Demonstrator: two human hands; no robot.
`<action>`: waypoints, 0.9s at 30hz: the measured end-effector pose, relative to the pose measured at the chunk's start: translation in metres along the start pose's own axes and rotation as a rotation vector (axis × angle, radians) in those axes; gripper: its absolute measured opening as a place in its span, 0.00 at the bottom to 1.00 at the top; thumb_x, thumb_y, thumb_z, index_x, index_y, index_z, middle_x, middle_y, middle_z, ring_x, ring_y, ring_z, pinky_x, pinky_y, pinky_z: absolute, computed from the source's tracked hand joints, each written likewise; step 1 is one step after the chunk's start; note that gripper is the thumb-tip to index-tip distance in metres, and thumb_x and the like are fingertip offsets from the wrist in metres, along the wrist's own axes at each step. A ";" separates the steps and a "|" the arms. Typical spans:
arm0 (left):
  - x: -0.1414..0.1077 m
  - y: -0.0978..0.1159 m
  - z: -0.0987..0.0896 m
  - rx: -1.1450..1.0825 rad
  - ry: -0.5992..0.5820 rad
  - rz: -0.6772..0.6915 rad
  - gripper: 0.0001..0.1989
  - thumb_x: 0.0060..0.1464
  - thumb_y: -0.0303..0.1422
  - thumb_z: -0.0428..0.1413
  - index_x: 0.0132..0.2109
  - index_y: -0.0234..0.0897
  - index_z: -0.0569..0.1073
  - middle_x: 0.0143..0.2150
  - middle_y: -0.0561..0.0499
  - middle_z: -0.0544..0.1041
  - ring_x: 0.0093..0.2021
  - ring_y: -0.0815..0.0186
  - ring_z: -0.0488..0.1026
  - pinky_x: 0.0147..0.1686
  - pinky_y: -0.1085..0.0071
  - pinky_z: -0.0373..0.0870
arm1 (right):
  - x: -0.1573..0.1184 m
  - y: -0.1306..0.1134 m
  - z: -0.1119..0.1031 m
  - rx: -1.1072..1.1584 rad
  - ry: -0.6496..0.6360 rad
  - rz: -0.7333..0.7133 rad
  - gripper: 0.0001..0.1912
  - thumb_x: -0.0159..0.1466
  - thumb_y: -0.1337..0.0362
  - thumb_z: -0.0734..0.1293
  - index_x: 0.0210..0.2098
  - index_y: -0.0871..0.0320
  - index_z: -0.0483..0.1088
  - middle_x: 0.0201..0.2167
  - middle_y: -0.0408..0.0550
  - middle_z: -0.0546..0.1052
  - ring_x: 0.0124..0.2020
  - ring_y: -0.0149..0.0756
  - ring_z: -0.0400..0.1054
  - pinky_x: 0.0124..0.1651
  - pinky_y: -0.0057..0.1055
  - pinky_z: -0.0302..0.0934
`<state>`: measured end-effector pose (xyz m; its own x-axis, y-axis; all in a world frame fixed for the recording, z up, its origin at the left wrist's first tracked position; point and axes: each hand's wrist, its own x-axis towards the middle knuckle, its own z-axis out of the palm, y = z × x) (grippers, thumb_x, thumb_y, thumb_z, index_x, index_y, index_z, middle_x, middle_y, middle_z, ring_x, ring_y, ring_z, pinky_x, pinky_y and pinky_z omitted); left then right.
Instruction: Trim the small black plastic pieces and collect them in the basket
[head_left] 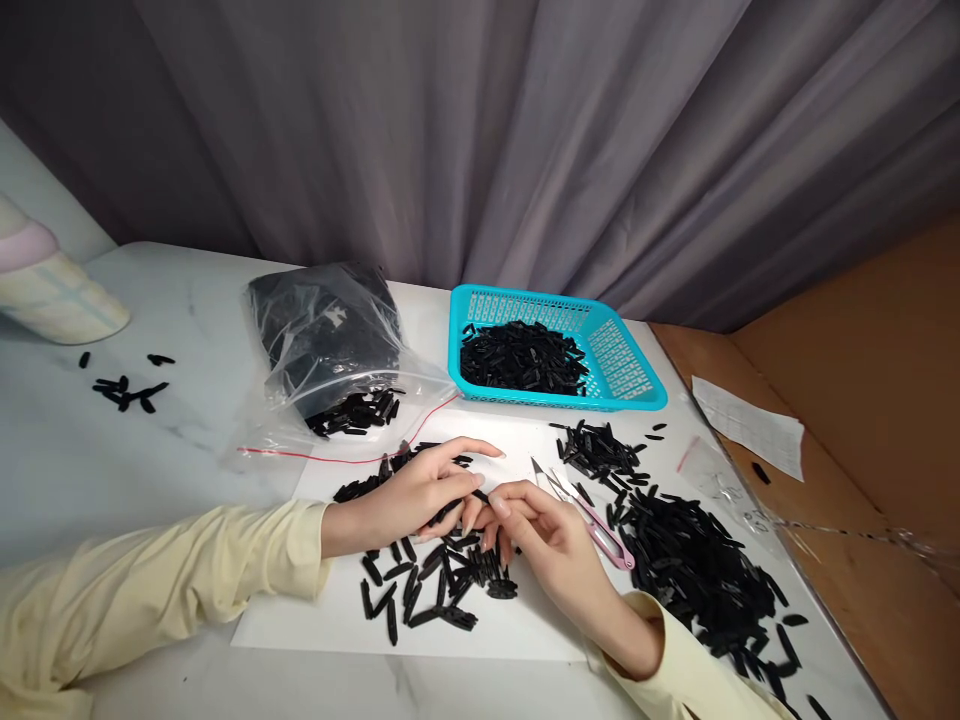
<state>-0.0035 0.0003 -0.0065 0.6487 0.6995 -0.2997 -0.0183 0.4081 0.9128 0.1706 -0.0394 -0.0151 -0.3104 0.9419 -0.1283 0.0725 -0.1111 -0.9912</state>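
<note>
My left hand [424, 492] and my right hand [551, 540] meet over a white sheet [292, 630]. Between their fingertips is a small, slim black piece [481, 496], pinched from both sides. Another black piece [445, 512] shows under my left thumb, against the palm. The pieces are too small to tell their exact kind. Loose black pieces [442, 575] of the same long shape lie scattered on the sheet below my hands. Just beyond my right hand lie pink-handled thread snips [611, 540], with their pointed blades towards the back.
A turquoise basket [637, 400] holds many black pieces at the back. Left of it stands an open clear zip bag [330, 330] with more. A large black heap [697, 560] spreads at right, near a small plastic bag [720, 475] and paper [750, 425].
</note>
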 end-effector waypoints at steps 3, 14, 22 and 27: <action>0.000 0.001 0.000 -0.017 0.004 0.004 0.17 0.59 0.34 0.49 0.54 0.35 0.62 0.18 0.59 0.67 0.09 0.79 0.52 0.09 0.84 0.43 | 0.000 0.000 -0.001 0.000 -0.009 -0.005 0.15 0.63 0.52 0.63 0.33 0.58 0.68 0.24 0.45 0.74 0.21 0.29 0.66 0.23 0.25 0.61; 0.002 0.001 0.000 -0.052 0.008 -0.016 0.16 0.60 0.34 0.44 0.53 0.34 0.64 0.18 0.55 0.71 0.09 0.78 0.51 0.09 0.83 0.42 | -0.001 0.001 0.001 0.068 0.075 -0.073 0.12 0.64 0.55 0.63 0.34 0.58 0.68 0.25 0.46 0.76 0.19 0.28 0.65 0.23 0.26 0.62; 0.001 0.002 -0.001 -0.063 -0.007 -0.022 0.17 0.58 0.35 0.47 0.53 0.33 0.64 0.18 0.55 0.71 0.09 0.78 0.51 0.09 0.83 0.42 | -0.001 -0.001 0.001 0.069 0.067 -0.069 0.12 0.62 0.54 0.64 0.32 0.58 0.68 0.23 0.46 0.76 0.19 0.30 0.66 0.23 0.27 0.63; 0.001 0.003 -0.001 -0.070 -0.024 -0.017 0.17 0.57 0.33 0.48 0.53 0.34 0.63 0.19 0.56 0.70 0.09 0.79 0.51 0.09 0.83 0.42 | -0.001 0.000 0.001 0.072 0.068 -0.076 0.11 0.62 0.55 0.65 0.34 0.58 0.69 0.24 0.46 0.76 0.20 0.29 0.66 0.23 0.26 0.63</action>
<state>-0.0038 0.0023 -0.0044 0.6673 0.6782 -0.3077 -0.0593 0.4602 0.8858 0.1702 -0.0409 -0.0146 -0.2471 0.9676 -0.0527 -0.0176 -0.0589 -0.9981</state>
